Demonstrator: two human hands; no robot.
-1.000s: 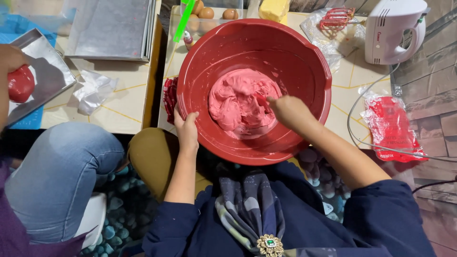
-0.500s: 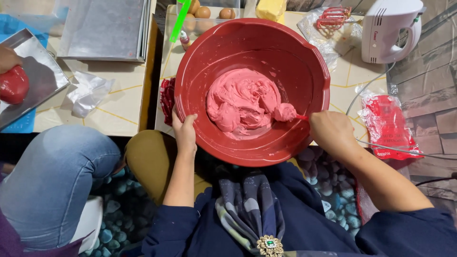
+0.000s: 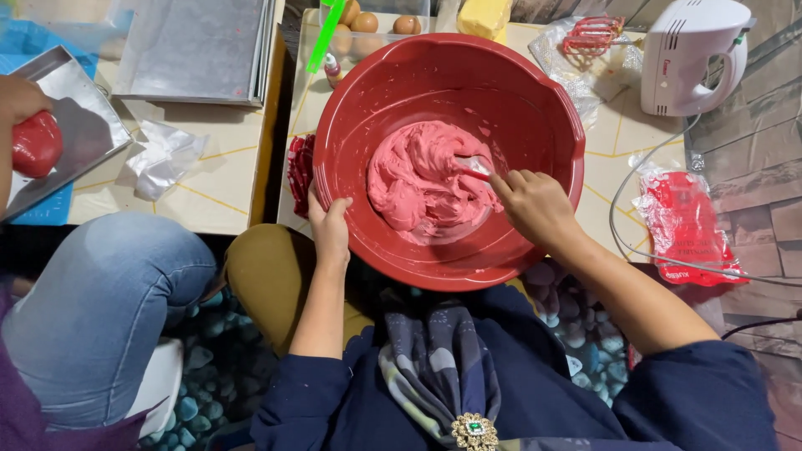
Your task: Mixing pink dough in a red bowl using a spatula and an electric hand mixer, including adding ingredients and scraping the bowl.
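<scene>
Currently the right hand [image 3: 536,205] is clenched around the handle of a spatula [image 3: 474,166], its pale blade pressed into the pink batter [image 3: 418,179]. Left hand [image 3: 331,227] clamps the near rim of the big red bowl [image 3: 376,83], fingers over the edge, thumb outside.

Batter sits as a thick mound in the bowl's bottom, slightly left of centre. It holds ridges and folds, so it reads as dense, sticky and soft; likely heavy on the blade and slow to release. Smears coat the inner wall.

Bowl looks like light, smooth plastic, prone to skating under stirring force; the rim grip on the near left side seems the right place to steady it. It overhangs the table [image 3: 217,179] edge toward the lap.

Spatula handle is mostly hidden in the fist; probably slim and greasy, hard to say.

Around: white hand mixer [image 3: 689,50] far right, its beaters [image 3: 591,32] on a plastic sheet, red packet [image 3: 685,221] right, eggs [image 3: 368,21] and butter block [image 3: 483,15] behind the bowl, metal tray [image 3: 196,50] on the left.

Another person's hand [image 3: 17,98], far left, holds a smaller pan [image 3: 79,125].
</scene>
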